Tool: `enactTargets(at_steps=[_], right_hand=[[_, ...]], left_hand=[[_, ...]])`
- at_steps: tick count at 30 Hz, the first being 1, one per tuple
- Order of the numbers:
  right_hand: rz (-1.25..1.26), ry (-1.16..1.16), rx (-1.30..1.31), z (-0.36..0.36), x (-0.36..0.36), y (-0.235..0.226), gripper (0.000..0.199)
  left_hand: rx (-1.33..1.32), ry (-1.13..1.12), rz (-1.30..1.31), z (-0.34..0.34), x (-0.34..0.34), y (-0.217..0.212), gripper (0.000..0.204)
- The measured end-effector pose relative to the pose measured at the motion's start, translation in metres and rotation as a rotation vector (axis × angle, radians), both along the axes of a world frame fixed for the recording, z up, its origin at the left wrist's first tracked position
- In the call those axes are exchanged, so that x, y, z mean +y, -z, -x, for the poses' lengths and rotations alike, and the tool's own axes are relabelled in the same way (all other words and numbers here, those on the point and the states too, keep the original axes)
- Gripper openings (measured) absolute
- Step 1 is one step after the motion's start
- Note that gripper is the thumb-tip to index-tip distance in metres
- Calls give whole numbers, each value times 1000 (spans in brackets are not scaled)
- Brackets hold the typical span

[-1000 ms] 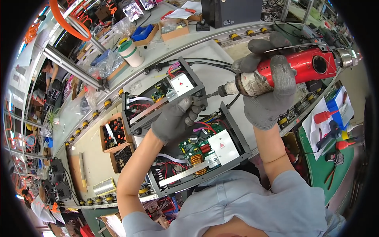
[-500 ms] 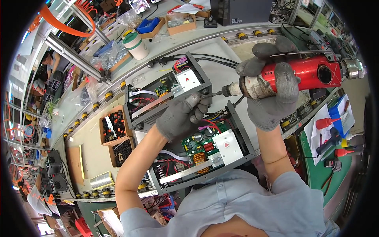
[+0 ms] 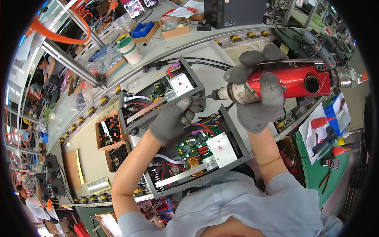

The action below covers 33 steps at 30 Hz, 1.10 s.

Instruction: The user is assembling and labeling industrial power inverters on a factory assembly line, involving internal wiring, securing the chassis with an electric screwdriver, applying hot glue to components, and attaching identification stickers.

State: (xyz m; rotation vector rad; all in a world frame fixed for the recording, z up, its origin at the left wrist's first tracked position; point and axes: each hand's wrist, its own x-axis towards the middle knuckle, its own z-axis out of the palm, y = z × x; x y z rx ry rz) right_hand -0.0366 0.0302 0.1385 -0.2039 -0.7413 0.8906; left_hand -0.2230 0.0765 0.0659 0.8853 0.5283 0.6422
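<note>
My right hand [image 3: 252,116], in a grey glove, is wrapped round a red pneumatic screwdriver [image 3: 304,83], held level with its bit [image 3: 206,97] pointing left. My left hand [image 3: 169,123], also gloved, pinches at the bit's tip; whatever its fingers hold is hidden. Both hands are above two open dark metal housings. The far housing [image 3: 200,81] has wires and a white plate [image 3: 181,84] with a red triangle. The near housing [image 3: 239,152] shows a green circuit board [image 3: 185,147], a copper coil [image 3: 194,166] and another white plate [image 3: 222,149].
Left of the housings sit a cardboard box of black and orange parts [image 3: 115,130] and a box of small black screws [image 3: 118,156]. A lidded cup [image 3: 130,51] stands beyond the roller rail. Red bottles [image 3: 320,122] and pliers [image 3: 326,179] lie on a green surface at right.
The whole view has shifted slightly, so the housings and both hands appear a little further left. My grip on the screwdriver and the left-hand pinch at its bit stay the same.
</note>
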Motion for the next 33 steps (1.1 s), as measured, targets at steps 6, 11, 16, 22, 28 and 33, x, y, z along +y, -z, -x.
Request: enactTargets(at_steps=[6, 11, 16, 22, 28, 33], right_hand=[[19, 65, -213, -3, -5, 1, 40], [-178, 53, -80, -24, -2, -4, 43], [-120, 228, -175, -40, -3, 3, 45], [-60, 254, -187, -36, 0, 0, 46], [-121, 242, -199, -37, 17, -9, 50], [-92, 155, -184, -19, 44, -13, 42]], left_hand=[[123, 52, -146, 4, 2, -5, 37], [1061, -530, -1204, 30, 9, -28, 32], [1396, -271, -1370, 45, -1, -21, 17], [1175, -235, -1099, 47, -13, -17, 17], [1130, -228, -1287, 54, 15, -39, 19], [1340, -215, -1519, 62, 119, -3, 19]])
